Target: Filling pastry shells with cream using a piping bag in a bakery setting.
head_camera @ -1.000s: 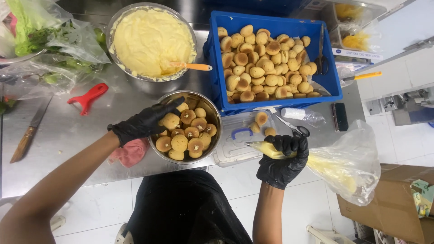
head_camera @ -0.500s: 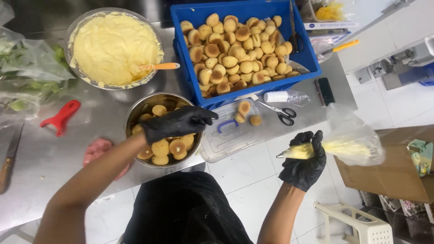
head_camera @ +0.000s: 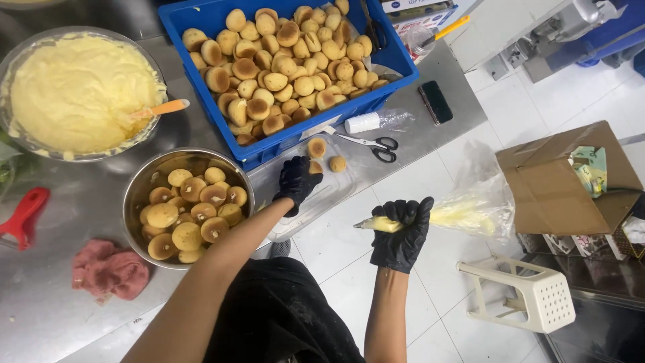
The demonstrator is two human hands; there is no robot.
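My left hand [head_camera: 296, 183], in a black glove, reaches over a clear plastic tray [head_camera: 329, 195] and closes around a small round bun [head_camera: 314, 167]. Two more buns [head_camera: 318, 147] lie on that tray. My right hand [head_camera: 402, 228], also gloved in black, grips a clear piping bag [head_camera: 463, 212] of yellow cream, its tip pointing left. A steel bowl [head_camera: 144, 176] of buns sits to the left of my arm. A blue crate [head_camera: 201, 15] full of buns stands behind the tray.
A large bowl of yellow cream [head_camera: 74, 91] with an orange spatula [head_camera: 158, 109] stands at the back left. Scissors [head_camera: 369, 143], a small bottle [head_camera: 373, 121] and a phone [head_camera: 436, 101] lie on the steel counter. A pink cloth [head_camera: 107, 269], red tool [head_camera: 23, 215], cardboard box [head_camera: 564, 178] and white stool [head_camera: 531, 296] are nearby.
My left hand left the steel bowl and moved right to the plastic tray, closing on a bun there. The right hand keeps hold of the piping bag.
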